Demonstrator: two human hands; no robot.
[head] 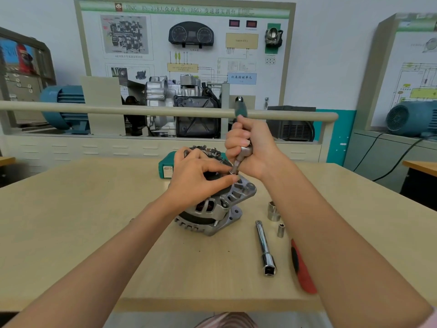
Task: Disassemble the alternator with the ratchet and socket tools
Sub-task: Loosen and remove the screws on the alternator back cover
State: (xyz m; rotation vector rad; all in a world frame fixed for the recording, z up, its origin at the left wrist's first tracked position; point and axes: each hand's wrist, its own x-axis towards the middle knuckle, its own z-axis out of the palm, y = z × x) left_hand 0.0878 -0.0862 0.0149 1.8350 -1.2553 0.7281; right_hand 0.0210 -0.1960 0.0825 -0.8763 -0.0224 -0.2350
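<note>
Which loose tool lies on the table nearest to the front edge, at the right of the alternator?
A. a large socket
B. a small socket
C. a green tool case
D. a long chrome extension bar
D: the extension bar lies lengthwise toward the front edge of the table, while the large socket and the small socket stand farther back, beside the alternator.

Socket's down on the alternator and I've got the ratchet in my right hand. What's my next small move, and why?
Probably swing the ratchet handle to start loosening: the right hand grips it, its socket sits on the alternator, and the left hand fingers steady it.
</note>
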